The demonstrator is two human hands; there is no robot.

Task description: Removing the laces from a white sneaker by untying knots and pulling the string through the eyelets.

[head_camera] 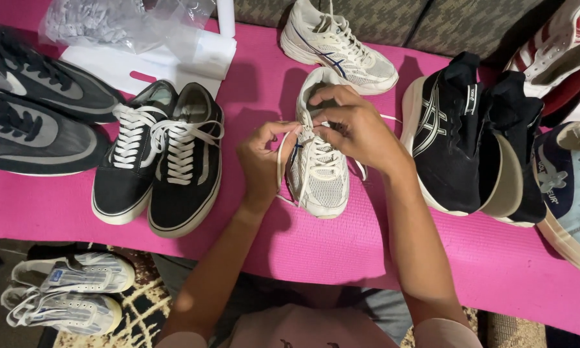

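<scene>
The white mesh running shoe (320,169) is lying toe toward the person on the pink mat (341,251), and it is serving here as the landmark for everything else. Both hands are working at its throat. The left hand (262,161) is sitting just to the left of the shoe, its grip closed in a pinch on a loop of the white shoelace (281,154), which is curving down along the shoe's side. The right hand (354,125) is hovering over the shoe's tongue, its grip also closed, fingers curled tight around the lace where it is crossing the upper eyelets (the exact strand under the fingertips is hidden).

Just beyond the shoe, farther from the person, its matching white running shoe (338,45) is lying at an angle. To the shoe's left, a pair of black canvas sneakers (161,161) with white laces is resting side by side, and farther left a pair of dark grey trainers (35,106) is lying near the mat's edge. To the shoe's right, a pair of black trainers with white stripes (464,138) is tipping on its side. Nearer the person and left of the shoe, off the mat, a pair of pale sneakers (67,293) is sitting on the patterned rug (138,316).
</scene>
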